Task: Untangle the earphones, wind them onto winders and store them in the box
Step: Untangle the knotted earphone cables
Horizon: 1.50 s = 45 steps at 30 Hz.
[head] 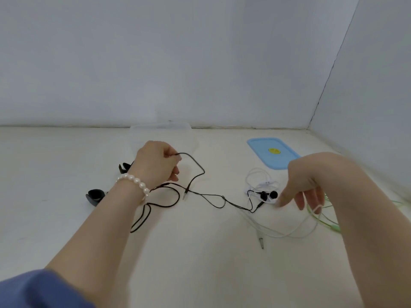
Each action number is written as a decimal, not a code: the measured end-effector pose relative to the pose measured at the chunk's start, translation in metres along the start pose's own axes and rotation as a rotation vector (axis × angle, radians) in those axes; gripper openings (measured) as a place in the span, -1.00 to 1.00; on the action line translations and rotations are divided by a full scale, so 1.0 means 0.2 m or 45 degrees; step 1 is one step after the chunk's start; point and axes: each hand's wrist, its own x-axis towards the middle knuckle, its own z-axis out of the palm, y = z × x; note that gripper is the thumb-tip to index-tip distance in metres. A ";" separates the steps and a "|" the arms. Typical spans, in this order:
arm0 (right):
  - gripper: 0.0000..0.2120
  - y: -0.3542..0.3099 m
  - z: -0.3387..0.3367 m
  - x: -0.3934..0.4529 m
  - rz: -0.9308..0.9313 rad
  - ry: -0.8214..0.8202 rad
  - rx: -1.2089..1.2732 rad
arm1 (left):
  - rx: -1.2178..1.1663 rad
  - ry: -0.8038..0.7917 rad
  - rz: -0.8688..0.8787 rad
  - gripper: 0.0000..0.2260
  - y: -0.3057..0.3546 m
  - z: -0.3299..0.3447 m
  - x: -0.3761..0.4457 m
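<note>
My left hand (155, 162), with a pearl bracelet on the wrist, grips the black earphone cable (201, 174) near its plug end; the cable loops across the table to two black earbuds (270, 195). My right hand (304, 185) hovers over the right tangle with a white earphone cable (289, 234) hooked on its curled fingers. A green cable (331, 225) lies under that hand and runs off right. Two dark winders (95, 196) (125, 167) sit left of my left hand. The clear box (160, 132) stands behind it at the wall.
A blue lid (272, 155) with a yellow sticker lies at the back right. Walls close the table at the back and the right. The white cable's metal plug (261, 241) lies at centre front.
</note>
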 end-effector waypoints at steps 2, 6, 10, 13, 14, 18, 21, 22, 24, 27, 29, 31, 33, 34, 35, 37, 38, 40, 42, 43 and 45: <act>-0.63 -0.01 -0.01 -0.03 0.015 0.120 -0.038 | -0.359 -0.075 -0.024 -0.87 0.04 -0.02 -0.02; -0.53 -0.11 0.00 -0.07 -0.486 0.543 0.218 | -0.384 -0.270 0.093 -0.84 0.10 0.01 -0.09; -0.54 -0.30 0.06 -0.05 -1.096 0.423 1.003 | -0.187 -0.208 0.203 -0.83 0.10 0.05 -0.10; -0.80 -0.31 0.08 0.01 -1.161 0.411 1.205 | -0.187 -0.190 0.180 -0.84 0.08 0.04 -0.08; -0.75 -0.29 0.07 0.03 -1.154 0.361 1.358 | -0.189 -0.189 0.162 -0.83 0.07 0.03 -0.07; -0.75 -0.20 0.01 0.06 -1.276 -0.003 2.371 | -0.078 -0.279 0.121 -0.79 0.03 -0.04 -0.04; -0.78 -0.10 -0.05 0.09 -1.359 0.016 2.947 | 0.003 -0.320 0.054 -0.77 -0.03 -0.10 -0.01; -0.80 -0.06 -0.06 0.10 -1.326 0.078 3.032 | -0.037 -0.290 0.033 -0.75 -0.05 -0.11 -0.01; -0.87 -0.02 -0.06 0.11 -1.318 0.151 3.081 | -0.204 -0.243 -0.002 -0.66 -0.04 -0.12 0.00; -0.69 -0.03 -0.03 0.14 -1.232 0.217 2.876 | -0.638 -0.319 -0.078 -0.53 0.00 -0.11 0.00; -0.85 -0.09 -0.02 0.14 -1.194 0.388 2.488 | -0.929 -0.510 -0.118 -0.45 0.02 -0.11 -0.01; -0.78 -0.18 0.00 0.13 -1.167 0.526 2.098 | -1.089 -0.748 -0.114 -0.42 0.04 -0.10 -0.03; -0.76 -0.26 0.03 0.13 -1.174 0.625 1.747 | -1.228 -0.961 -0.120 -0.43 0.05 -0.09 -0.03; -0.76 -0.30 0.05 0.12 -1.166 0.637 1.580 | -1.338 -1.077 -0.123 -0.44 0.05 -0.08 -0.03; -0.75 -0.35 0.07 0.12 -1.145 0.610 1.425 | -1.510 -1.237 -0.118 -0.46 0.05 -0.07 -0.02; -0.73 -0.42 0.13 0.13 -1.056 0.527 1.052 | -1.868 -1.530 -0.138 -0.46 0.03 -0.05 0.01; -0.68 -0.45 0.16 0.14 -0.959 0.530 0.813 | -1.960 -1.541 -0.154 -0.46 0.02 -0.05 0.02; -0.56 -0.47 0.19 0.15 -0.689 0.670 0.425 | -2.043 -1.401 -0.207 -0.51 0.00 -0.04 0.03; -0.52 -0.47 0.16 0.13 -0.498 0.891 0.336 | -2.007 -0.998 -0.251 -0.62 0.02 -0.05 0.01; -0.51 -0.46 0.15 0.10 -0.476 0.991 0.367 | -1.982 -0.759 -0.281 -0.66 0.02 -0.05 0.00; -0.49 -0.46 0.12 0.05 -0.585 1.070 0.559 | -1.976 -0.457 -0.344 -0.65 0.05 -0.04 -0.01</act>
